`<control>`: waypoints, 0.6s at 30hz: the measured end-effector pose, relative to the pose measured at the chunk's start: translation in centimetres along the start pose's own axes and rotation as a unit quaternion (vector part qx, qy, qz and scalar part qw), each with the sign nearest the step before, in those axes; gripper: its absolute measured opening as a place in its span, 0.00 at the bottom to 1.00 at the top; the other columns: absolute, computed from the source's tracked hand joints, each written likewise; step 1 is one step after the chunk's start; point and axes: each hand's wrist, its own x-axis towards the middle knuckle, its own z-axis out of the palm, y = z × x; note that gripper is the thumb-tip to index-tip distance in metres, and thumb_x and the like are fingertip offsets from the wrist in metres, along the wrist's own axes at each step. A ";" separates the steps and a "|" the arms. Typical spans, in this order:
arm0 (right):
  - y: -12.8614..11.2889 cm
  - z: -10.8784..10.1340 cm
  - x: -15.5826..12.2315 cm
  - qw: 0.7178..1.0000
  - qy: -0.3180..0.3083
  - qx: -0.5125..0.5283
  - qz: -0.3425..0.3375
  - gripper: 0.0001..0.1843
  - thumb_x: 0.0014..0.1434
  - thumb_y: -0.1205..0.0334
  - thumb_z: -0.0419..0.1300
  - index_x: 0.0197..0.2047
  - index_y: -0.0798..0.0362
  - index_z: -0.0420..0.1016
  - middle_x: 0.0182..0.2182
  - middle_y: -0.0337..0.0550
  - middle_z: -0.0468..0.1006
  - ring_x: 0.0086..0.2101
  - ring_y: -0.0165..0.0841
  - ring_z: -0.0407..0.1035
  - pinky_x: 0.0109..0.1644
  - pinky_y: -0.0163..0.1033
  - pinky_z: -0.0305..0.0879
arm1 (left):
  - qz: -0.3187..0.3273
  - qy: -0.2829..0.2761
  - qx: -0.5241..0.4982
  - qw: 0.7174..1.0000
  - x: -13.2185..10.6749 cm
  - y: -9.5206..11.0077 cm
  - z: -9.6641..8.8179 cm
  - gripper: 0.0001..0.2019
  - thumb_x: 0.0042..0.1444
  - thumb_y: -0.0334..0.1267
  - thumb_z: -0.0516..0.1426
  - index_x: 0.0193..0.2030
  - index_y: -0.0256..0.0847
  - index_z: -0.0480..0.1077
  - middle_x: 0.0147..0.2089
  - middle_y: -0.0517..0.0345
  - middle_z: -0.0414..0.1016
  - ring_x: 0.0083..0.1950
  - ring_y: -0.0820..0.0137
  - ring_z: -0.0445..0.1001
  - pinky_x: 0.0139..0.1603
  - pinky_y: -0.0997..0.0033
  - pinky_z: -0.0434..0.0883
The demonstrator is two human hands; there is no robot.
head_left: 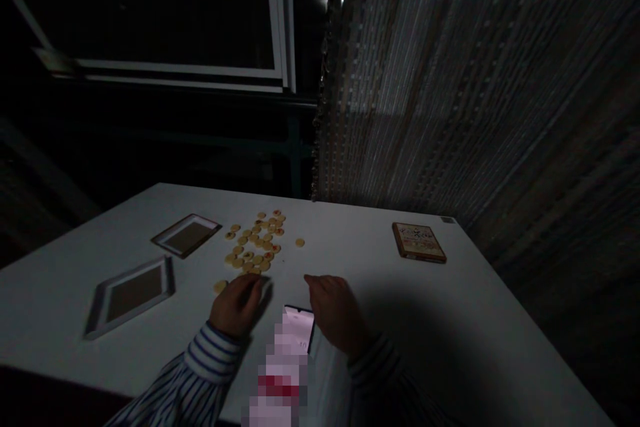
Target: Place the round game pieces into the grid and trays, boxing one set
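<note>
A white table (350, 233) fills the lower half of the frame, its far edge running from upper left of centre to a corner at right, its right edge slanting to the lower right. Beyond it, a string curtain (400, 80) hangs across the upper right, and a pale-framed window (175, 7) takes the upper left. Two shallow trays lie at left, the nearer tray (136, 292) angled near the left hand's side of the table, the farther tray (186, 239) beside the discs. At right, a flat box (419, 242) sits near the table's right edge; dark lettering shows on its top, too small to read. A wide stretch of white tabletop separates it from the right hand (335, 310), whose forefinger points forward; its palm is hidden, so I cannot tell whether it grasps anything. The left hand (237, 303) has curled fingers at the near edge of the discs, and I cannot tell if they hold one. Between the wrists lies a lit phone (299, 325), mostly blurred into blocks, with a red band. Left of centre, the round discs (253, 238) spread loosely, some bearing red or dark marks, illegible at this size
</note>
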 end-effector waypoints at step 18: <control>0.4 1.1 0.4 0.994 -0.069 -0.081 0.003 0.21 0.57 0.70 0.44 0.53 0.60 0.64 0.42 0.51 0.74 0.41 0.35 0.67 0.46 0.41 0.59 | 0.015 -0.022 -0.106 0.994 -1.0 0.4 -0.6 0.10 0.54 0.37 0.50 0.36 0.37 0.70 0.36 0.50 0.75 0.39 0.68 0.73 0.42 0.68 0.70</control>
